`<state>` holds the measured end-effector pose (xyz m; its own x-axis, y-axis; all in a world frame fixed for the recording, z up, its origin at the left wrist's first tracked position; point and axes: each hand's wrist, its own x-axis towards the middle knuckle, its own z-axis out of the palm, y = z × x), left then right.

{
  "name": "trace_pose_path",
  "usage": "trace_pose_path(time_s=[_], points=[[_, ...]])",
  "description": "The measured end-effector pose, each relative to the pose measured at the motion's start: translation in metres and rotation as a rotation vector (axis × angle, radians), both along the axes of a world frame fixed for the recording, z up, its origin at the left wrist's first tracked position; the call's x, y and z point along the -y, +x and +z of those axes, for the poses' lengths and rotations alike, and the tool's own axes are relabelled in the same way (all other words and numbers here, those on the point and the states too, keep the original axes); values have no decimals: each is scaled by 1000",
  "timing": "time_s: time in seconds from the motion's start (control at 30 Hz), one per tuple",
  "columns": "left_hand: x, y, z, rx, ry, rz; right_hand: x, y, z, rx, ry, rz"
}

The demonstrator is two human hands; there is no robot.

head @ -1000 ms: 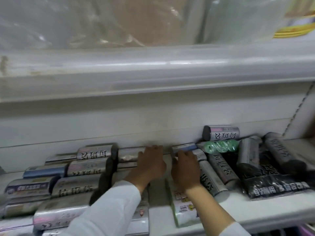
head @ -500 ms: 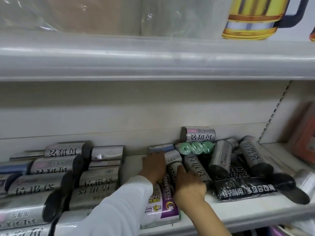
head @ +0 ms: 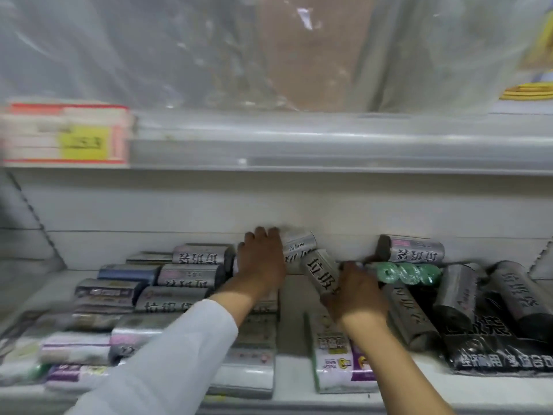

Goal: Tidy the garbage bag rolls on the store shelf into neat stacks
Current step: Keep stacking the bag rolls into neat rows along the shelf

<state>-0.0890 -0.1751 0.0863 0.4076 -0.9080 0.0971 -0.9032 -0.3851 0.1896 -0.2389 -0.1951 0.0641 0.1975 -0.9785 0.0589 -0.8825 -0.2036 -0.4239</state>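
Blurred price tag (head: 67, 134) w/ yellow patch on upper shelf edge (head: 329, 145).

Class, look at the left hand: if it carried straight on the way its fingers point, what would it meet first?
Probably the shelf's white back wall: the left hand reaches over the silver roll, fingers aimed rearward. Blur leaves the depth unclear.

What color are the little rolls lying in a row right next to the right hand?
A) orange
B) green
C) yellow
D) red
B: the small rolls lying in a row just right of the right hand are plainly green, set among silver and black garbage bag rolls.
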Motion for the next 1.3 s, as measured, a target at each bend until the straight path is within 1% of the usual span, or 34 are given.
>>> trace_pose_path(time_s=[0.07,0.13,0.27,0.33,0.47,0.57,0.63,0.7,0.8,0.93,1.0,1.07,1.17,1.23,1.3], points=[[-24,33,17,-7,-11,37,-8,27,6,95,12,79],[-48,67,30,-56,-16,86,-13,54,8,156,8,160],[-91,120,33,-138,-22,143,-16,99,14,252,19,254],[-107,134,27,-159,9,128,-15,118,16,297,48,287],[-128,152,11,-183,57,101,-7,148,13,357,172,341],[-138,159,3,-243,106,11,-1,160,12,428,286,415],[-140,158,-1,-288,107,-43,-2,166,14,463,335,501],[-138,156,-3,-305,99,-94,-3,173,14,445,351,575],[-134,153,-5,-304,130,-123,-4,181,15,381,365,612],[-129,147,-10,-261,75,-134,-5,188,11,338,326,688],[-127,141,-10,-214,78,-110,-7,189,8,343,314,692],[-125,133,-7,-110,116,-86,-9,186,6,367,308,698],[-116,114,-1,-46,133,-77,-6,170,1,500,303,668],[-106,96,1,-56,67,-114,0,149,-6,612,260,554],[-91,72,0,-81,13,-177,14,121,-20,641,155,375]])
